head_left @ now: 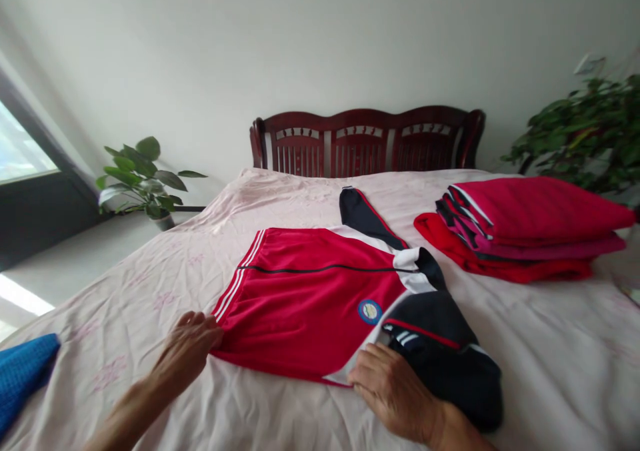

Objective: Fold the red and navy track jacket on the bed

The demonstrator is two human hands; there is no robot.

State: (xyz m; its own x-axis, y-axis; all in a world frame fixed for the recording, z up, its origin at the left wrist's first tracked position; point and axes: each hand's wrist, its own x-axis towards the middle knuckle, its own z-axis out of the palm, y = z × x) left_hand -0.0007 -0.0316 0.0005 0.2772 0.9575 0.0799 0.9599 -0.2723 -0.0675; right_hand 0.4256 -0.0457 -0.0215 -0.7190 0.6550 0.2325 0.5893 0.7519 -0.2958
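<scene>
On the bed [150, 264], left hand [187, 344] and right hand [390, 388] press the jacket [310, 291], fingers apparently open, flat.

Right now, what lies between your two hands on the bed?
In the head view, the near edge of the red jacket spans from left hand to right hand, with pink sheet below it.

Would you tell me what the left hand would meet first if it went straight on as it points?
The red jacket: the left hand seems to touch its white-striped hem, so it would slide straight onto that cloth.
</scene>
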